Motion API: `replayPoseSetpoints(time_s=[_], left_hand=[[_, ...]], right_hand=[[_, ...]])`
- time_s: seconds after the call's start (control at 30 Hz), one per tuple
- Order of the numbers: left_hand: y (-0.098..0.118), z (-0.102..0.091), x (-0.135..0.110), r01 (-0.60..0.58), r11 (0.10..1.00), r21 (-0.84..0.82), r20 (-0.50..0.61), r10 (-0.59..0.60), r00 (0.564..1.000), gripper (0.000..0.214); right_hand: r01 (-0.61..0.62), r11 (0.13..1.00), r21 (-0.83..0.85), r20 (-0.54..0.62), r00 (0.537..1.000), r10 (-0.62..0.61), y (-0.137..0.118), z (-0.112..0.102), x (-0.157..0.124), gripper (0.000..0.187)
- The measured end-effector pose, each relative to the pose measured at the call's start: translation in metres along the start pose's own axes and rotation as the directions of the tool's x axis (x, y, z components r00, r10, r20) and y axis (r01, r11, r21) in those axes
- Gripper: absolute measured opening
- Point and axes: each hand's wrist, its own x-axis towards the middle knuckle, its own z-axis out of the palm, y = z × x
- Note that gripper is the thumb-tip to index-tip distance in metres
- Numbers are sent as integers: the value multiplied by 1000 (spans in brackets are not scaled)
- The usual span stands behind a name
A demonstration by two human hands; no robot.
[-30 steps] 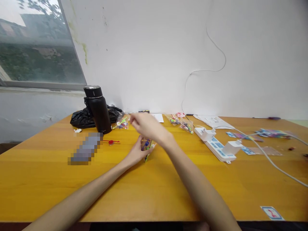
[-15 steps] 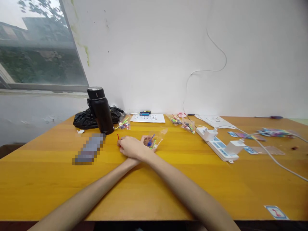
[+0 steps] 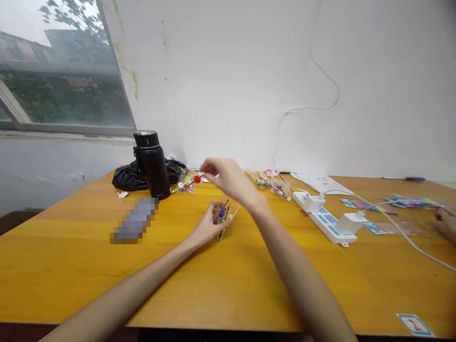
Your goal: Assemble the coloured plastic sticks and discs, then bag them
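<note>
My right hand [image 3: 228,179] is raised over the middle of the wooden table [image 3: 71,266], pinching a thin red stick with a round disc [image 3: 195,180]. Below it my left hand [image 3: 208,227] rests on the table and grips a small clear bag of coloured sticks [image 3: 223,216], held upright with blue and green pieces showing. A second bag of coloured sticks [image 3: 185,182] lies just past the red stick, next to the black flask [image 3: 153,164].
A black plastic bag [image 3: 126,176] lies behind the flask. More stick bags [image 3: 272,184], papers [image 3: 320,181], a white power strip with chargers [image 3: 326,216] and cables lie to the right. Another person's hand [image 3: 447,223] shows at the right edge. A blurred patch [image 3: 134,221] lies left.
My right hand reached left across my left wrist to the red stick on the table, picked it up and lifted it. My left hand kept hold of the bag.
</note>
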Motion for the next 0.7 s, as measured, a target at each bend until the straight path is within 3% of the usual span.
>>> replayPoseSetpoints(time_s=[0.13,0.27,0.43,0.7], left_hand=[[0,-2,0,-31,1000,1,-4,31,1000,49],[-2,-3,3,-25,1000,-10,-31,24,999,49],[2,-4,3,-16,1000,-15,-50,15,999,49],[6,-5,0,-112,993,34,-22,113,993,54]], right_hand=[[-35,999,-36,-143,989,30,7,-58,-17,22],[-80,992,-102,-102,992,70,13,-82,-33,22],[-131,980,-150,103,984,147,19,-82,-36,21],[-114,967,-229,348,918,191,18,-48,-20,19]])
